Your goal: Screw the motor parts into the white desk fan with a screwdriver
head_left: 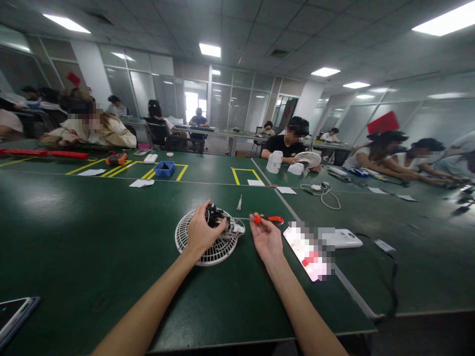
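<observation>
A white round fan grille [185, 240] lies flat on the green table, with a dark fan motor [214, 215] and white wired parts on top of it. My left hand [202, 230] is closed around the motor, thumb and fingers on either side. In my right hand [265, 237] is a screwdriver [273, 219] with a red and black handle, pinched near the front of the handle. Its shaft points left toward the white parts beside the motor; whether the tip touches a screw cannot be made out.
Beyond the grille lies a small pale pointed tool [239, 202]. A lit phone [306, 252] and a white device [349, 238] with a dark cable sit right. Farther back are a blue bin [165, 168], white cable [330, 198] and a person holding another grille [308, 159]. Another phone [17, 316] is near left.
</observation>
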